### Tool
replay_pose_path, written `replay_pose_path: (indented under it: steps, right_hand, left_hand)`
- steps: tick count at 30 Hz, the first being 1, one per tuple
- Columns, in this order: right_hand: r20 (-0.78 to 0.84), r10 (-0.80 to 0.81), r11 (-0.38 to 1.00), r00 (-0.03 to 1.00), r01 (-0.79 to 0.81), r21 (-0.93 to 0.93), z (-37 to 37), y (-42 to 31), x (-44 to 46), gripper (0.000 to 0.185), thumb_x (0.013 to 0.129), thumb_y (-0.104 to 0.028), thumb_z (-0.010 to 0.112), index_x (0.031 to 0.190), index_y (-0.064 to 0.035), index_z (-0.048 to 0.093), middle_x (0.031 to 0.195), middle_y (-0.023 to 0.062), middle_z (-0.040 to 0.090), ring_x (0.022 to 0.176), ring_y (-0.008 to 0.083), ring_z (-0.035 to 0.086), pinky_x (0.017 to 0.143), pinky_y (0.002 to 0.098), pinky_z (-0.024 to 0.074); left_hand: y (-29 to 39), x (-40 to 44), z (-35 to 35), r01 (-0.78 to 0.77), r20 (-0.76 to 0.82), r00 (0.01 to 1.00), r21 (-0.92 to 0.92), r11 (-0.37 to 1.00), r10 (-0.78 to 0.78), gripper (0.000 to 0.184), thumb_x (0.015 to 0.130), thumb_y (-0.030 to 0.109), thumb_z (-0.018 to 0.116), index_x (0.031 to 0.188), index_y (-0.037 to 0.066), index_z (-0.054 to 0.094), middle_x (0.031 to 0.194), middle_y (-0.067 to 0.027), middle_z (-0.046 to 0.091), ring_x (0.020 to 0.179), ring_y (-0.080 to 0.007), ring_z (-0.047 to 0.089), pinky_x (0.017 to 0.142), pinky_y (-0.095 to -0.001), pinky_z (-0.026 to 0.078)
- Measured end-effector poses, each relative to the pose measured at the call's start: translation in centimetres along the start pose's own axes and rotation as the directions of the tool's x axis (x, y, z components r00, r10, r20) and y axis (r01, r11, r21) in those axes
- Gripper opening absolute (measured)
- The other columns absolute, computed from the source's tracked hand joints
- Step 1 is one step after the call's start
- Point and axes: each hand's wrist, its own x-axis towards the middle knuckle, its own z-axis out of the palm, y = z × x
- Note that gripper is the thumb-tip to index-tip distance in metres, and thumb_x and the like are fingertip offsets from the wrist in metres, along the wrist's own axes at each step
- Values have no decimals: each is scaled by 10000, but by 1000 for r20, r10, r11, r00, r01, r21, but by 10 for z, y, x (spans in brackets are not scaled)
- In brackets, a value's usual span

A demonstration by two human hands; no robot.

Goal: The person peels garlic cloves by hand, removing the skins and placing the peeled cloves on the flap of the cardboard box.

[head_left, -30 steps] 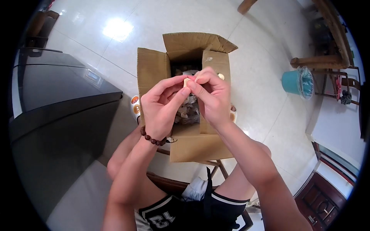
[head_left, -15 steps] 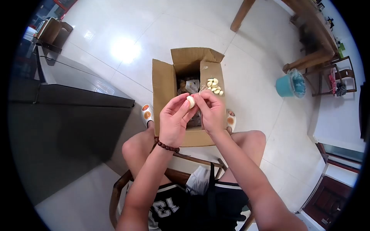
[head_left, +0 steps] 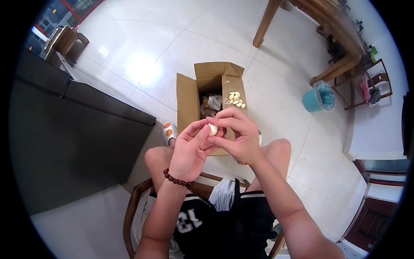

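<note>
Head view: garlic clove [head_left: 212,129], pale, sits between the fingertips of both hands, above the near part of the open cardboard box [head_left: 187,101]. Left hand [head_left: 189,149] has it pinched, thumb on the near side, fingers curled behind, palm turned partly up. Right hand [head_left: 237,136] comes in from the other side: thumb and forefinger parted around the clove, knuckles up, wrist bent inward. Can't tell whether the right fingertips press on it or just sit beside it. Both forearms reach forward from the lap, converging over the box.

Left wrist carries a bead bracelet [head_left: 176,178]. Hands cover the near part of the box (so its near contents are hidden). Past the fingers, inside: crumpled brownish and whitish scraps [head_left: 211,104], too jumbled to sort out. Right flap bears a loose cluster of pale cloves [head_left: 236,100], just beyond the right hand and apart from it.

Further out: slipper [head_left: 169,133] on the floor left of the box, bare knees either side of the hands, black shorts [head_left: 207,224] below, wooden chair [head_left: 131,207] under the person. Large dark cabinet [head_left: 82,134] fills the left side. Teal bin [head_left: 312,101] with a liner stands well off to the right, near a wooden table [head_left: 261,26].
</note>
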Motion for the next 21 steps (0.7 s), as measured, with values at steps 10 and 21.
replay_pose_path:
  steps: [10,21]
  right_hand:
    - [-65,56,994,996,-62,-92,4,-16,0,80,925,-43,728,921,29,763,903,90,700,689,150,654,610,262,499]
    - [79,474,705,877,-325,-630,-27,157,-10,258,853,-248,809,842,7,777,764,171,712,713,305,694,669,419,540]
  left_hand:
    - [-20,-21,12,-15,-89,996,-91,996,6,225,1057,158,610,1221,7,642,1172,-114,706,1080,-211,710,990,-378,578]
    - [-46,67,-99,-74,-142,984,235,969,109,260,1043,106,619,1264,-31,638,1177,-109,686,1095,-231,688,999,-361,586]
